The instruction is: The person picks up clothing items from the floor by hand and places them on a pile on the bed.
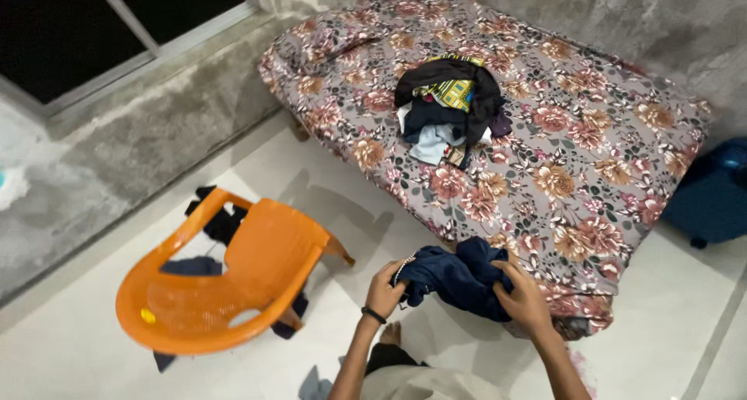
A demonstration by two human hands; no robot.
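Navy garment [459, 279] bunched between my hands at six o'clock, over the bed [591, 174] edge; left hand [385, 291] and right hand [525, 299] both clamped on it; judging by that, shaking it open comes next; pile of clothes [450, 108] at twelve.

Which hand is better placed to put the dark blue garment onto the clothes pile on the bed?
Probably the right hand: it grips the crumpled dark blue cloth garment on the side nearer the floral-sheeted bed and its heap of mixed clothes. The left hand holds the edge toward the orange plastic chair.
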